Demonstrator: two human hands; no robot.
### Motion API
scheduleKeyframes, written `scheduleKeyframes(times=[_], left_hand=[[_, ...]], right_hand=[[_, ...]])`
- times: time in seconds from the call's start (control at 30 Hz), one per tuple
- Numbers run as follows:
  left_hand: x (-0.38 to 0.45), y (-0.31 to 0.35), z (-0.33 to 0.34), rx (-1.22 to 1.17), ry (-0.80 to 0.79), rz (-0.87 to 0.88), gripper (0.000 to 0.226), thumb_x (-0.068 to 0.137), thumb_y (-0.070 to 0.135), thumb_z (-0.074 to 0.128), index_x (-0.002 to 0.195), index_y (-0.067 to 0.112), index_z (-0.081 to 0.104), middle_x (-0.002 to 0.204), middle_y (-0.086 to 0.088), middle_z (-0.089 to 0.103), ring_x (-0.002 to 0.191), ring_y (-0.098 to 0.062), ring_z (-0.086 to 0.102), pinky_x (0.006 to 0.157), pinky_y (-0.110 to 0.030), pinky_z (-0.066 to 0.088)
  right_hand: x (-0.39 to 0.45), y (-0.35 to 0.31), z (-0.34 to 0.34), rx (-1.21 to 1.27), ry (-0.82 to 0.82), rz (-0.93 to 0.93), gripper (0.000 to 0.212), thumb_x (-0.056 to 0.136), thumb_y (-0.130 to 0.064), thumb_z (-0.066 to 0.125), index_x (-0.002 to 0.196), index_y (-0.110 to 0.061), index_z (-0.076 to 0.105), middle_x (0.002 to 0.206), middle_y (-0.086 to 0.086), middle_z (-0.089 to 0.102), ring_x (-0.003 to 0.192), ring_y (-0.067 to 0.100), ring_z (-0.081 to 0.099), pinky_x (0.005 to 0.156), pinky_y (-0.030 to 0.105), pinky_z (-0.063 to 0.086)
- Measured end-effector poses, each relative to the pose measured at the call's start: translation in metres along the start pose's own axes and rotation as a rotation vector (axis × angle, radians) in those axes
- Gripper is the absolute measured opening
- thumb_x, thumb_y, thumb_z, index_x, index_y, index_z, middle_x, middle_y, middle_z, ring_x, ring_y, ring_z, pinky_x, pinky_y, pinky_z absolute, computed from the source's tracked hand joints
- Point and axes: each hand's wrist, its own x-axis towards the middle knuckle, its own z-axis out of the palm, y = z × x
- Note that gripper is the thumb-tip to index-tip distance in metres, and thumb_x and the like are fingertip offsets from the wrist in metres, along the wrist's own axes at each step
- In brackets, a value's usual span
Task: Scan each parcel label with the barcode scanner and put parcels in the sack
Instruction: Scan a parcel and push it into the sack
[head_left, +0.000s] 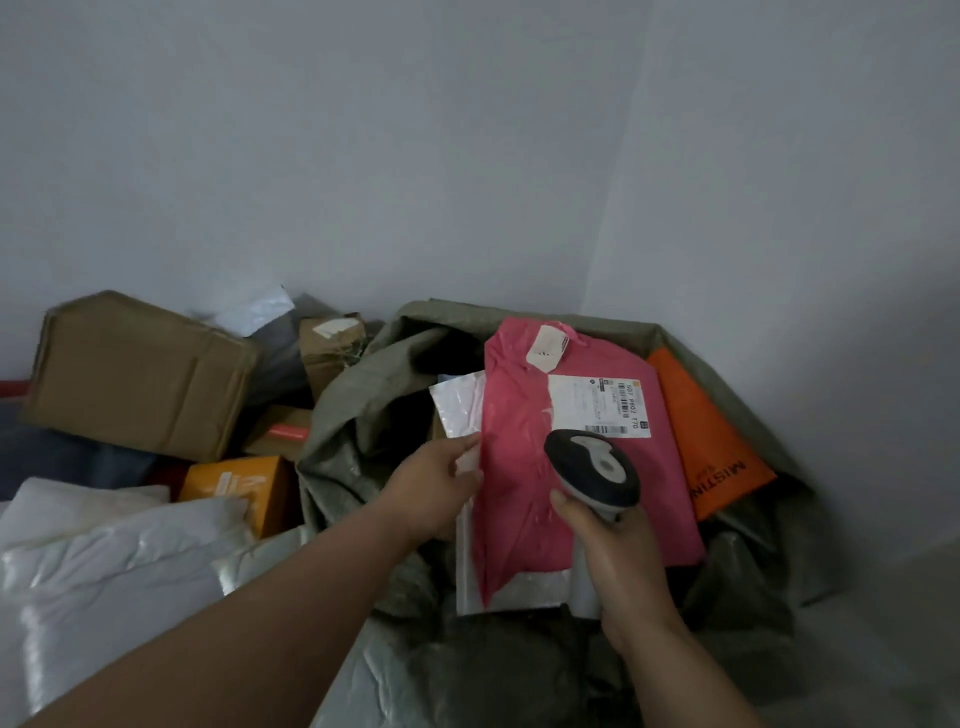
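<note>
Wide open, grey-green sack (363, 405) in the corner, pink parcel (524, 467) lying across its mouth over a white mailer (457, 405), left hand (431, 488) pinching that pink edge, right hand (608, 540) wrapped round the barcode scanner (592, 467) just below the white label (597, 405).

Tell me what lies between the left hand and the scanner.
In the head view, the pink parcel spans the gap between the left hand and the scanner.

Pink parcel (524, 467) at centre, its white label (597, 405) barcoded in black; orange bag (711, 441) right; olive-green sack (363, 410); brown box (135, 374) upper left.
</note>
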Motion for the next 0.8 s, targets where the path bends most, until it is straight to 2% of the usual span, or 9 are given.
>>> scheduleKeyframes(times=[0.1,0.17,0.23,0.3,0.37,0.43,0.53,0.7,0.8], left_hand=[[-0.018,-0.008,-0.025,-0.035,0.064,-0.006,0.038,0.097,0.017,0.059,0.133,0.03,0.056,0.119,0.007,0.065,0.111,-0.011,0.062,0.088,-0.022,0.045],[-0.037,-0.018,-0.045,-0.052,0.123,-0.045,0.037,0.099,0.018,0.058,0.134,0.028,0.056,0.122,0.01,0.059,0.112,-0.009,0.058,0.088,-0.021,0.045],[-0.059,-0.035,-0.066,-0.049,0.181,-0.069,0.035,0.098,0.02,0.058,0.133,0.023,0.059,0.118,0.006,0.063,0.104,-0.01,0.061,0.079,-0.02,0.046],[-0.087,-0.053,-0.089,-0.063,0.23,-0.062,0.029,0.096,0.02,0.061,0.125,0.022,0.065,0.11,0.004,0.068,0.101,-0.013,0.064,0.083,-0.025,0.05],[-0.108,-0.067,-0.108,-0.063,0.264,-0.075,0.019,0.096,0.019,0.061,0.113,0.023,0.069,0.105,0.004,0.07,0.1,-0.016,0.066,0.089,-0.031,0.05],[-0.142,-0.085,-0.134,-0.049,0.298,-0.115,0.021,0.097,0.019,0.059,0.116,0.021,0.068,0.11,0.0,0.069,0.102,-0.019,0.064,0.088,-0.031,0.048],[-0.191,-0.113,-0.168,-0.007,0.298,-0.161,0.031,0.099,0.023,0.056,0.129,0.019,0.063,0.123,-0.003,0.064,0.109,-0.02,0.061,0.09,-0.031,0.047],[-0.255,-0.149,-0.206,0.008,0.292,-0.2,0.027,0.099,0.027,0.056,0.123,0.02,0.065,0.112,0.001,0.065,0.098,-0.017,0.063,0.09,-0.034,0.053],[-0.273,-0.158,-0.214,0.07,0.249,-0.177,0.027,0.1,0.026,0.053,0.124,0.019,0.065,0.119,0.002,0.064,0.102,-0.014,0.061,0.091,-0.03,0.05]], right_hand=[[-0.019,-0.012,0.013,-0.004,-0.083,-0.001,0.024,0.083,-0.019,0.077,0.097,-0.036,0.067,0.085,-0.022,0.073,0.09,-0.003,0.064,0.078,0.023,0.046],[-0.037,-0.018,0.027,-0.044,-0.119,0.006,0.02,0.084,-0.018,0.076,0.096,-0.032,0.068,0.083,-0.015,0.073,0.086,0.001,0.064,0.074,0.022,0.046],[-0.059,-0.023,0.042,-0.08,-0.142,0.02,0.015,0.084,-0.017,0.075,0.094,-0.027,0.07,0.083,-0.011,0.073,0.083,0.003,0.065,0.068,0.019,0.047],[-0.085,-0.028,0.061,-0.109,-0.165,0.055,0.004,0.085,-0.018,0.075,0.087,-0.02,0.072,0.074,-0.007,0.073,0.072,0.005,0.066,0.058,0.015,0.048],[-0.105,-0.03,0.072,-0.132,-0.186,0.081,0.009,0.084,-0.02,0.076,0.085,-0.012,0.074,0.072,0.003,0.073,0.07,0.014,0.067,0.06,0.021,0.051],[-0.137,-0.03,0.09,-0.163,-0.206,0.092,0.016,0.083,-0.023,0.077,0.086,-0.008,0.074,0.076,0.012,0.074,0.072,0.019,0.067,0.068,0.031,0.052],[-0.186,-0.023,0.115,-0.182,-0.209,0.087,0.021,0.082,-0.025,0.078,0.088,-0.006,0.074,0.075,0.011,0.073,0.07,0.019,0.066,0.068,0.031,0.051],[-0.247,-0.011,0.149,-0.132,-0.176,0.075,0.02,0.083,-0.021,0.077,0.1,-0.013,0.071,0.081,0.009,0.071,0.073,0.02,0.067,0.067,0.034,0.053],[-0.27,-0.007,0.157,-0.119,-0.167,0.102,0.021,0.083,-0.022,0.077,0.1,-0.012,0.069,0.083,0.01,0.07,0.072,0.02,0.066,0.065,0.034,0.05]])
